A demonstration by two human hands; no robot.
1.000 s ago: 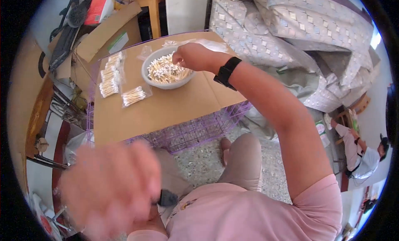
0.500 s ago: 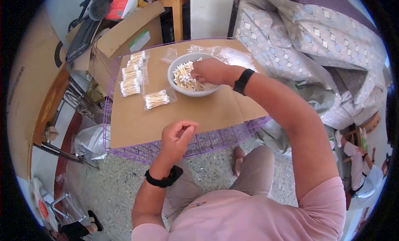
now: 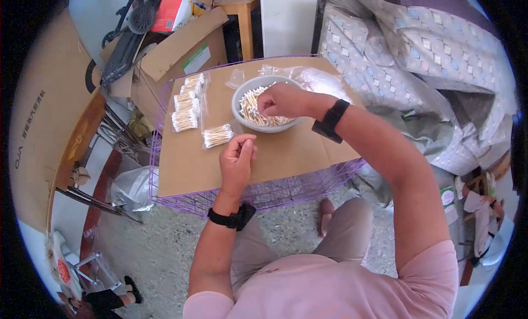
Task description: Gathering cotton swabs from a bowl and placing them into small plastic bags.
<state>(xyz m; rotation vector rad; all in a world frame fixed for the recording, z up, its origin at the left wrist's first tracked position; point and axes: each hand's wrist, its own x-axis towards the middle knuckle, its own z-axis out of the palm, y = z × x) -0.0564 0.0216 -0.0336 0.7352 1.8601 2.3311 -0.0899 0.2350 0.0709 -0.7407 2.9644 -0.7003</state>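
Note:
A grey bowl (image 3: 237,99) of cotton swabs (image 3: 251,107) stands on a cardboard sheet (image 3: 286,154) laid over a purple wire crate (image 3: 275,189). My right hand (image 3: 281,99) reaches into the bowl, its fingers pinched on some swabs. My left hand (image 3: 236,158) rests on the cardboard just in front of the bowl. Its fingers are curled together, and I see nothing in them. A filled clear packet of swabs (image 3: 217,135) lies just left of that hand. Both wrists wear black watches.
More filled swab packets (image 3: 186,103) lie in a row at the cardboard's left edge, and empty clear bags (image 3: 322,78) lie behind the bowl. Cardboard boxes (image 3: 176,49) and a wooden stool (image 3: 242,11) stand beyond. Patterned bedding (image 3: 418,49) is piled at the right.
My left hand dropped from close to the camera down onto the cardboard and closed its fingers. My right hand stayed in the bowl.

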